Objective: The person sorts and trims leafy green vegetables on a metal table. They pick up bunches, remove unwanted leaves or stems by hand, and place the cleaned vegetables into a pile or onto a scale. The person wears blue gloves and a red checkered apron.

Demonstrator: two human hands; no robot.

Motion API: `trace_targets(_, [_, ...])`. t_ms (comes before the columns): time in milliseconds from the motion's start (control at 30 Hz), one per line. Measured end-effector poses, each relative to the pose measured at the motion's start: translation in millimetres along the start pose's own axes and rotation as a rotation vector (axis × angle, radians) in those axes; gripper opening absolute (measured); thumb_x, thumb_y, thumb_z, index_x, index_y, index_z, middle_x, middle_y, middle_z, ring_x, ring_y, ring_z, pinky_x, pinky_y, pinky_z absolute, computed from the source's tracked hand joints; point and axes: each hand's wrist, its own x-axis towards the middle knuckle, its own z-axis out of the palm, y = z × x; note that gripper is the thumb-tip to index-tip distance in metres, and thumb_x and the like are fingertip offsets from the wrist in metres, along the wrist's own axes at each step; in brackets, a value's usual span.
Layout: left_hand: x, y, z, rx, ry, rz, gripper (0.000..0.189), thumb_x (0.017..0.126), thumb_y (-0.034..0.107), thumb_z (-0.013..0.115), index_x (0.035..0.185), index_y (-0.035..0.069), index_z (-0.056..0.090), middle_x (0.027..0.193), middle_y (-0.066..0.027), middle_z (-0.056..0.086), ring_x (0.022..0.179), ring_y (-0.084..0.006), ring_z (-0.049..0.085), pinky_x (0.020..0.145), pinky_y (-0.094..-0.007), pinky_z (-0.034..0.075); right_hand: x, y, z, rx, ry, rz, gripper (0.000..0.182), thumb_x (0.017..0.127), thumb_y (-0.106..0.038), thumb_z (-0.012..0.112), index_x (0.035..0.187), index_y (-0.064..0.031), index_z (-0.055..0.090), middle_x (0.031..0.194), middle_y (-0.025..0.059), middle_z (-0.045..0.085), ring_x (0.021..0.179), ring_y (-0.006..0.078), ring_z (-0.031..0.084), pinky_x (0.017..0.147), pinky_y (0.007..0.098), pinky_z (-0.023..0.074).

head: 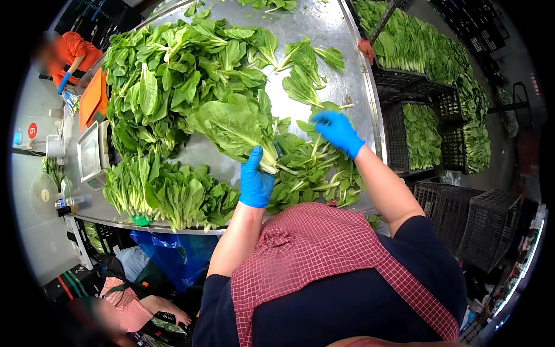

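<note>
In a blue glove, my left hand (256, 180) grips the pale stem base of a leafy green head (238, 123). The head's broad leaves point up and to the left, over the metal table. My right hand (338, 132), also gloved in blue, is over loose green leaves (314, 162) on the table's right side. Its fingers are bent and blurred, so whether they pinch a leaf is unclear. Beyond the held head lies a large heap of leafy greens (173, 73). A row of greens (182, 191) lines the near left edge, stems towards me.
Black plastic crates (394, 134) packed with greens stand right of the table (342, 86), near several stacked crates (490, 225). A weighing scale (93, 152) and an orange container (92, 102) are at left. One person (78, 56) is far left, another (125, 299) lower left.
</note>
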Motion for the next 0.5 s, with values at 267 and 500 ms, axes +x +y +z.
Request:
trace_targets(267, [2,-10,1,0.074,-0.014,-0.063,0.046,0.093,0.012,0.062,0.135,0.005,0.046,0.128,-0.0139,0.056,0.115,-0.0328,0.057,0.102,-0.0494,0.046,78,33,0,-0.344,0.314,0.145,0.029,0.074,-0.033,0.077,0.088,-0.009,0.068,0.095,0.0167,0.064,0.088,0.0345,0.064,0.079,0.042,0.0509])
trace_targets(500, [9,-14,1,0.069,-0.006,-0.08,0.046,0.093,0.012,0.062,0.135,0.004,0.046,0.128,-0.0147,0.056,0.113,-0.0329,0.058,0.101,-0.0484,0.047,74,13,2,-0.554,0.125,0.101,0.034,0.065,-0.03,0.082,0.092,-0.0148,0.067,0.09,0.0095,0.07,0.085,0.0311,0.067,0.078,0.0414,0.0521])
